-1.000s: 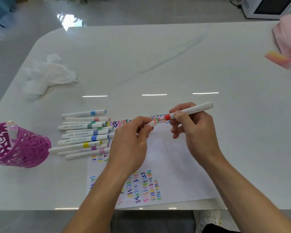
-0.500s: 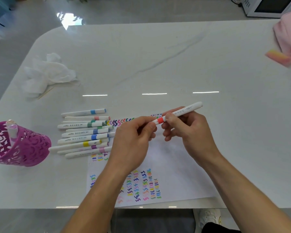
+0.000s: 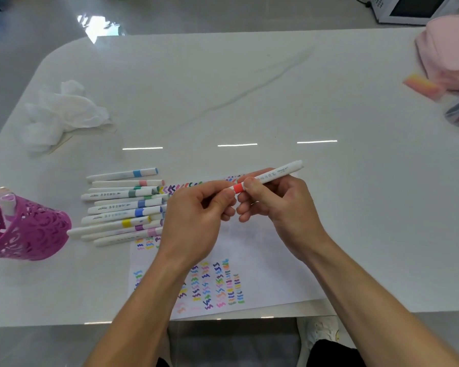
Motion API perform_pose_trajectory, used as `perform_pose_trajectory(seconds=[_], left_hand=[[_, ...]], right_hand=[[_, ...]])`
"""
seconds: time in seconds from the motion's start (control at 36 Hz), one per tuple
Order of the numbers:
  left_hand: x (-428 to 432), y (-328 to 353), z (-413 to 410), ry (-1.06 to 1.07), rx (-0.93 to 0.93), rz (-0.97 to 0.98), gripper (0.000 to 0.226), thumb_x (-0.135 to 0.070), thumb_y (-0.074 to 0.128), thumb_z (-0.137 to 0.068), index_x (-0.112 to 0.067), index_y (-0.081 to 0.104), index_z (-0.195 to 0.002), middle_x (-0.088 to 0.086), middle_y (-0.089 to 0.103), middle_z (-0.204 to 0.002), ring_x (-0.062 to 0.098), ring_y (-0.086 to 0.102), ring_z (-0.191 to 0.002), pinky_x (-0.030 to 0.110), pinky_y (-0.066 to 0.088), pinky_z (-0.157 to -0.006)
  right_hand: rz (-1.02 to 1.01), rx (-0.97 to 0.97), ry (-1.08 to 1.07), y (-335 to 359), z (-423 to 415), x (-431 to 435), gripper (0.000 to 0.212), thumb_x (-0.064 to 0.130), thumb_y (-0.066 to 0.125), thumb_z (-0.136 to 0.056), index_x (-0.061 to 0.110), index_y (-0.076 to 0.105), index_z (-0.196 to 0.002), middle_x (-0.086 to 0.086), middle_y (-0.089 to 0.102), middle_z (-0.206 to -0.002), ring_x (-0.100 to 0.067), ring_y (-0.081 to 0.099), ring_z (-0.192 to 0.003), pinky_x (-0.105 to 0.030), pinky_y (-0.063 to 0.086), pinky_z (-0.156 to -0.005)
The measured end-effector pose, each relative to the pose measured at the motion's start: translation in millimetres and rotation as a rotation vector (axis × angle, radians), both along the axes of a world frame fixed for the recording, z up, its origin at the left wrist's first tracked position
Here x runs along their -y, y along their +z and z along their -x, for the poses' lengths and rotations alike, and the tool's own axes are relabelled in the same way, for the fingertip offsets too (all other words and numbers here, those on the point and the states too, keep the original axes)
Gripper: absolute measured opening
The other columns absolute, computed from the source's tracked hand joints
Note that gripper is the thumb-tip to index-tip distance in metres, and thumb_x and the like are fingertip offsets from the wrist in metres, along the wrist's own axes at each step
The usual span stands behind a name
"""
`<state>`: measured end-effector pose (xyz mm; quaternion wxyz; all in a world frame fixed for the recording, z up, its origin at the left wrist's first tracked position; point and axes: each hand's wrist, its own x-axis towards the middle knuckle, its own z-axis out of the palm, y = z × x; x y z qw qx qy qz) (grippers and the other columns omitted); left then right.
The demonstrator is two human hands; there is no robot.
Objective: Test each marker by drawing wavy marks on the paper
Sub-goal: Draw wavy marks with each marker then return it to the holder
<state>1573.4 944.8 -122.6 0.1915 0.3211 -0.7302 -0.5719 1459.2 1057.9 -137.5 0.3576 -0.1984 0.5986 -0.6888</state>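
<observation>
Both hands hold one slim white plastic marker with an orange band: left hand pinching its left end, right hand curled round the barrel, above the flat white paper sheet, near its far edge.

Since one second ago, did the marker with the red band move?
Yes. The red-band marker shifted left, closer to the row of lying markers, until its band meets the left hand.
</observation>
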Motion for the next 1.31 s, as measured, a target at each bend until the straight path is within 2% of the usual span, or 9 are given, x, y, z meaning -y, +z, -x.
perform_pose_trajectory(seconds=[0.19, 0.42, 0.58, 0.75, 0.89, 1.0, 1.11, 1.25, 1.31], left_hand=[[0, -4, -2, -0.014, -0.018, -0.062, 0.017, -0.006, 0.064, -0.095, -0.012, 0.078, -0.100, 0.003, 0.073, -0.072, 0.010, 0.066, -0.061, 0.021, 0.055, -0.060], [5, 4, -4, -0.041, -0.021, -0.056, 0.015, -0.011, 0.064, -0.096, -0.015, 0.077, -0.102, 0.001, 0.075, -0.077, 0.009, 0.069, -0.064, 0.017, 0.054, -0.062], [10, 6, -5, 0.031, -0.072, -0.094, 0.011, -0.020, 0.070, -0.092, -0.023, 0.077, -0.101, 0.000, 0.076, -0.081, 0.014, 0.072, -0.073, 0.019, 0.055, -0.068], [15, 11, -10, 0.126, -0.157, -0.103, 0.013, -0.026, 0.077, -0.086, -0.024, 0.077, -0.098, -0.004, 0.071, -0.073, 0.011, 0.067, -0.069, 0.021, 0.053, -0.067], [24, 19, -19, 0.212, -0.241, -0.092, 0.017, -0.026, 0.081, -0.080, -0.022, 0.077, -0.096, -0.005, 0.074, -0.080, 0.010, 0.066, -0.073, 0.020, 0.051, -0.067], [36, 26, -34, 0.286, -0.273, -0.005, 0.013, -0.028, 0.079, -0.082, -0.024, 0.077, -0.095, -0.001, 0.077, -0.092, 0.015, 0.070, -0.084, 0.026, 0.055, -0.073], [49, 36, -52, 0.438, -0.317, 0.118, 0.011, -0.027, 0.073, -0.090, -0.028, 0.075, -0.101, -0.006, 0.076, -0.103, 0.018, 0.072, -0.098, 0.031, 0.058, -0.085], [59, 52, -78, 0.610, -0.326, 0.375, 0.019, -0.033, 0.060, -0.100, -0.030, 0.068, -0.117, -0.008, 0.072, -0.111, 0.010, 0.069, -0.106, 0.027, 0.057, -0.087], [62, 57, -88, 0.669, -0.311, 0.510, 0.027, -0.035, 0.054, -0.103, -0.025, 0.065, -0.126, -0.005, 0.068, -0.116, 0.011, 0.067, -0.109, 0.025, 0.055, -0.088]], right_hand=[[-0.012, -0.036, 0.034, -2, 0, -1, 0.014, 0.008, 0.065, -0.101, -0.001, 0.074, -0.094, -0.012, 0.071, -0.074, -0.022, 0.070, -0.064, -0.030, 0.059, -0.059], [-0.023, -0.050, 0.053, 1, 4, -2, 0.017, 0.011, 0.067, -0.100, -0.003, 0.075, -0.106, -0.009, 0.074, -0.078, -0.021, 0.071, -0.068, -0.029, 0.059, -0.065], [-0.023, -0.032, 0.024, 5, 4, 0, 0.009, 0.015, 0.074, -0.095, 0.009, 0.077, -0.100, -0.007, 0.075, -0.077, -0.021, 0.071, -0.067, -0.031, 0.060, -0.064], [-0.158, -0.072, -0.031, 2, 5, 0, 0.032, 0.033, 0.077, -0.093, 0.002, 0.073, -0.098, -0.003, 0.072, -0.070, -0.019, 0.067, -0.059, -0.029, 0.059, -0.057], [-0.262, -0.155, -0.017, -3, -2, 2, 0.035, 0.040, 0.074, -0.094, 0.005, 0.071, -0.093, -0.004, 0.071, -0.068, -0.018, 0.066, -0.056, -0.029, 0.056, -0.054], [-0.346, -0.290, -0.031, -2, -7, 3, 0.030, 0.046, 0.071, -0.095, 0.016, 0.070, -0.089, 0.001, 0.071, -0.068, -0.008, 0.064, -0.054, -0.022, 0.053, -0.052], [-0.366, -0.383, -0.019, -3, -12, 5, 0.027, 0.045, 0.070, -0.096, 0.020, 0.069, -0.087, 0.002, 0.070, -0.069, -0.002, 0.063, -0.056, -0.016, 0.049, -0.053], [-0.392, -0.442, 0.009, -4, -17, 9, 0.025, 0.045, 0.069, -0.097, 0.023, 0.068, -0.085, 0.005, 0.070, -0.069, -0.003, 0.063, -0.056, -0.016, 0.048, -0.053], [-0.412, -0.475, 0.022, -5, -19, 11, 0.024, 0.046, 0.069, -0.097, 0.024, 0.068, -0.085, 0.008, 0.071, -0.070, -0.005, 0.064, -0.055, -0.021, 0.050, -0.055]])
